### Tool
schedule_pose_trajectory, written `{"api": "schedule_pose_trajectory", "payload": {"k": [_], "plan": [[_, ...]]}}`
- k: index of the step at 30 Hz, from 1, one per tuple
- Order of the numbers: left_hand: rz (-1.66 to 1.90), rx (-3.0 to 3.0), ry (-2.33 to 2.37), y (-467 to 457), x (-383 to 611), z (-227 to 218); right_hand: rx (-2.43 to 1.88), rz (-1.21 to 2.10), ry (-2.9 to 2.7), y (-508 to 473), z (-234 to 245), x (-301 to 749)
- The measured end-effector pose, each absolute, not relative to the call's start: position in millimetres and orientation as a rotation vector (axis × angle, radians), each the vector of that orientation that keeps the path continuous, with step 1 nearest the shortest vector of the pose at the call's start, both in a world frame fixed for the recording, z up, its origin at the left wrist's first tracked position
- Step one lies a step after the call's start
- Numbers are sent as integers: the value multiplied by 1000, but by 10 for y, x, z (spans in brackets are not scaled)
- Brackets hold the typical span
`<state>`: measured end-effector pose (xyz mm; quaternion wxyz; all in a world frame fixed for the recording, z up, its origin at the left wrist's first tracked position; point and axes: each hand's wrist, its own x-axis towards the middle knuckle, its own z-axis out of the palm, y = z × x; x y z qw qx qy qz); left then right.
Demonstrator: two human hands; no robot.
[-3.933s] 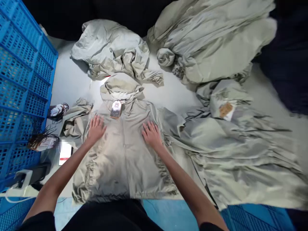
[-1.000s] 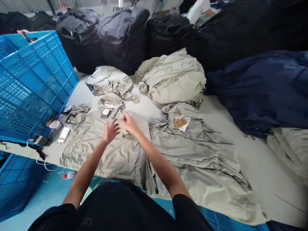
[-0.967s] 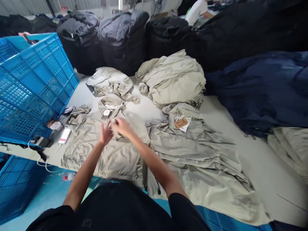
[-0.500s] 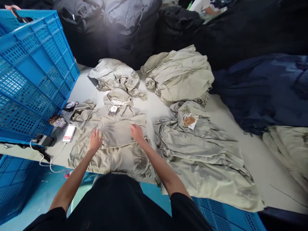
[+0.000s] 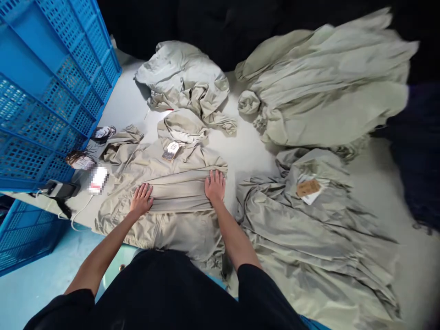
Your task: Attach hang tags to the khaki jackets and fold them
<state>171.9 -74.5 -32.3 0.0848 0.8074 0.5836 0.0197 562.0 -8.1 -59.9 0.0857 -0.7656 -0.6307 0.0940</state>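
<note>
1. The person stands at the near edge of the tabletop (image 5: 127, 105), and a pale beige jacket (image 5: 178, 224) lies front-up right before them, with its hood (image 5: 182, 124) at the far end and a paper tag (image 5: 171, 150) at the collar
2. One sleeve (image 5: 178, 188) is laid straight across the chest in a flat band, from the jacket's right edge over to its left
3. The left hand (image 5: 141, 200) is down flat on the near end of that band. Its grip is open and its fingers are spread, so it presses rather than pinches
4. The right hand (image 5: 215, 185) does the same on the fold at the jacket's right edge, with an open grip and the palm on the cloth
5. So far, it seems, one sleeve is folded in and being smoothed. The other sleeve (image 5: 120, 142) is bunched out to the left, the hood is unfolded and the hem hangs off the edge, so most of the fold looks yet to be made
6. A second jacket (image 5: 309, 229) with its own tag (image 5: 308, 188) is spread out just to the right
7. A crumpled jacket (image 5: 182, 78) and a larger heap (image 5: 326, 91) of the same cloth lie further back
8. A blue crate (image 5: 44, 91) stands on the left, with a phone (image 5: 98, 179) beside it
</note>
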Motion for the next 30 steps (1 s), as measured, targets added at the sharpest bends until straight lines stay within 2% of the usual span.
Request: {"api": "schedule_pose_trajectory", "payload": {"k": [5, 11, 17, 25, 30], "plan": [[49, 2279, 1785, -539, 1536, -124, -2253, 303, -1898, -19, -623, 5702], [405, 2035, 2268, 704, 867, 455, -2226, 230, -1832, -65, -312, 5528], [127, 2032, 2263, 1601, 470, 606, -2093, 252, -1892, -105, 29, 5131], [-81, 1745, 2356, 1892, 318, 597, -1941, 507, -1952, 81, 76, 4674], [333, 1941, 2319, 1738, 591, 942, -1689, 989, -1651, 332, 224, 4126]]}}
